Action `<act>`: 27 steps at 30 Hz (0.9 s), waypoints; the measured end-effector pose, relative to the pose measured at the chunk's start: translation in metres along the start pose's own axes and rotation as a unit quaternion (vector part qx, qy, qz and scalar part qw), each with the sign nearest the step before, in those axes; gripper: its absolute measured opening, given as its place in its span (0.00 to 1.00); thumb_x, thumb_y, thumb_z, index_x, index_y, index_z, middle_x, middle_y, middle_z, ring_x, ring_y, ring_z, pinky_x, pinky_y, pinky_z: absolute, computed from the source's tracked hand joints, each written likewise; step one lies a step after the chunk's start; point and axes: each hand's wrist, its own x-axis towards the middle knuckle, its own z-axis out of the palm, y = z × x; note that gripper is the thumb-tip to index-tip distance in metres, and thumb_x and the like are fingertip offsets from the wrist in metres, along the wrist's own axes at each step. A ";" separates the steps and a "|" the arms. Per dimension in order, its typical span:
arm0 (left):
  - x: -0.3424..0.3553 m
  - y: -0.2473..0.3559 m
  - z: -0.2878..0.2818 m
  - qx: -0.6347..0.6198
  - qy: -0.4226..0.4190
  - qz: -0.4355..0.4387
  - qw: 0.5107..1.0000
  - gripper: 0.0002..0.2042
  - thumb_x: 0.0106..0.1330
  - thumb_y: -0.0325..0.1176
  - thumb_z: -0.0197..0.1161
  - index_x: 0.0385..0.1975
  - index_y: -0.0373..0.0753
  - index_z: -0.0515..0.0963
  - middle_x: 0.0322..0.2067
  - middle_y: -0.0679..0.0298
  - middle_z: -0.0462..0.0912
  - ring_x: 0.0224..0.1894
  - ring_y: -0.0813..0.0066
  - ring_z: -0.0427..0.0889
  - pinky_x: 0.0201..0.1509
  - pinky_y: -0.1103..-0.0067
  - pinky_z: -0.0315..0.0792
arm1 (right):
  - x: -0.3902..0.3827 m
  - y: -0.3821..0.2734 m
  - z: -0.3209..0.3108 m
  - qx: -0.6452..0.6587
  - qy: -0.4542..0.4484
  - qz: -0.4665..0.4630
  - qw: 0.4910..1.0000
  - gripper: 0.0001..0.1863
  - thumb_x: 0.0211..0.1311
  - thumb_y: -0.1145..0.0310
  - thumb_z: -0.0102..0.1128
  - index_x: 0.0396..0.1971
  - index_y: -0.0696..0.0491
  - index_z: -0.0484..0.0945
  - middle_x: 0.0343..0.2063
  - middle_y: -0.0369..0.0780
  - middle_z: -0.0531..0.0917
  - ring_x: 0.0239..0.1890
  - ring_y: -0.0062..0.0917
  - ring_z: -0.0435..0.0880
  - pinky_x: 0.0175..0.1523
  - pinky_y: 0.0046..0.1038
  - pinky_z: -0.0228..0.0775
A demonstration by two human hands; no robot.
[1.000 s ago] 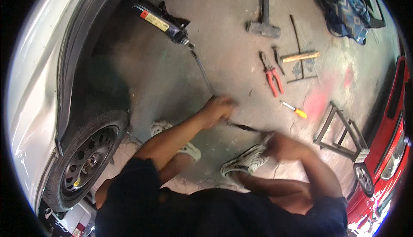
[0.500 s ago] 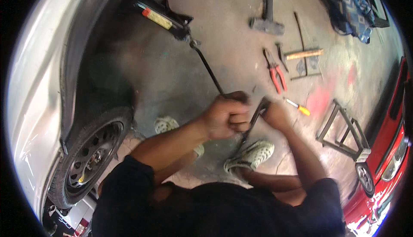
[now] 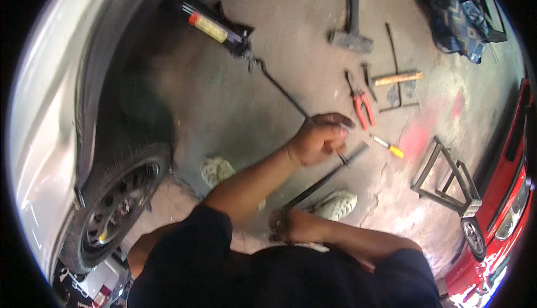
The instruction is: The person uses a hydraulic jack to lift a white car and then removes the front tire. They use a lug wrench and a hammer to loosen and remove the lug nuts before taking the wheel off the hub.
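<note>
Only one view is given, from a fisheye camera worn on the person's head. It looks steeply down at the concrete floor (image 3: 235,107) from close above, so the person's own dark-sleeved shoulders fill the near edge and both forearms reach up into the middle of the picture. The left hand (image 3: 319,137) sits near the centre, the right hand (image 3: 291,227) nearer the body. The wide lens bends the rim: the silver car (image 3: 39,140) curves along the left, the red car (image 3: 503,196) along the right. The hammer (image 3: 351,12) marks the far edge.
</note>
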 end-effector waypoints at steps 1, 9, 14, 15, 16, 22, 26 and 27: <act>0.001 0.000 -0.022 0.086 0.079 -0.006 0.993 0.07 0.68 0.26 0.59 0.43 0.38 0.80 0.16 0.75 0.61 0.17 0.81 0.58 0.32 0.74 0.64 | -0.033 -0.027 -0.015 0.048 -0.079 0.005 0.996 0.32 0.58 0.54 0.70 0.54 0.64 0.76 0.34 0.48 0.87 0.36 0.34 0.86 0.45 0.33 0.77; -0.024 0.025 0.052 -0.091 -0.008 -0.046 0.995 0.04 0.67 0.24 0.58 0.38 0.39 0.78 0.16 0.76 0.60 0.17 0.82 0.56 0.29 0.78 0.59 | 0.040 0.127 -0.087 -0.276 0.309 0.129 0.901 0.18 0.55 0.70 0.64 0.46 0.61 0.76 0.34 0.41 0.81 0.34 0.26 0.83 0.36 0.33 0.75; -0.020 0.003 -0.070 0.223 0.191 -0.043 0.955 0.07 0.67 0.24 0.56 0.35 0.46 0.79 0.13 0.76 0.58 0.17 0.81 0.56 0.29 0.77 0.57 | -0.057 -0.041 -0.064 0.193 -0.080 0.029 0.978 0.42 0.50 0.62 0.70 0.65 0.66 0.69 0.56 0.53 0.81 0.55 0.36 0.83 0.58 0.34 0.76; -0.026 0.012 -0.053 0.150 0.143 -0.053 0.977 0.07 0.67 0.24 0.56 0.36 0.46 0.79 0.14 0.76 0.59 0.17 0.81 0.56 0.29 0.77 0.57 | -0.091 -0.036 -0.120 0.076 -0.010 0.098 0.992 0.39 0.53 0.62 0.68 0.64 0.67 0.70 0.55 0.55 0.81 0.54 0.35 0.84 0.57 0.34 0.76; -0.039 0.021 -0.015 0.079 0.086 -0.075 0.990 0.07 0.67 0.24 0.56 0.36 0.46 0.79 0.14 0.76 0.59 0.17 0.81 0.56 0.29 0.77 0.57 | -0.102 -0.017 -0.157 0.030 0.066 0.092 0.993 0.35 0.54 0.62 0.68 0.60 0.66 0.72 0.52 0.53 0.81 0.51 0.34 0.83 0.55 0.34 0.76; 0.029 0.010 0.023 -0.067 -0.081 0.025 0.994 0.06 0.68 0.24 0.56 0.38 0.43 0.79 0.16 0.76 0.61 0.18 0.82 0.57 0.30 0.77 0.59 | 0.046 0.068 -0.022 -0.127 0.163 0.040 0.978 0.16 0.58 0.64 0.67 0.37 0.61 0.79 0.33 0.41 0.82 0.33 0.27 0.77 0.42 0.36 0.72; -0.043 0.027 -0.044 0.058 0.081 -0.088 0.991 0.07 0.66 0.21 0.58 0.37 0.41 0.80 0.16 0.75 0.63 0.18 0.82 0.58 0.31 0.79 0.60 | -0.053 -0.042 -0.083 0.109 -0.145 0.029 0.983 0.19 0.60 0.60 0.68 0.43 0.60 0.81 0.32 0.40 0.84 0.32 0.27 0.80 0.41 0.33 0.75; -0.080 0.034 -0.045 0.019 0.074 -0.119 0.990 0.07 0.65 0.20 0.58 0.37 0.40 0.80 0.16 0.74 0.63 0.18 0.82 0.58 0.31 0.79 0.59 | -0.080 -0.030 -0.115 0.095 -0.154 0.023 0.983 0.21 0.61 0.59 0.69 0.46 0.60 0.81 0.33 0.41 0.84 0.31 0.27 0.82 0.41 0.33 0.76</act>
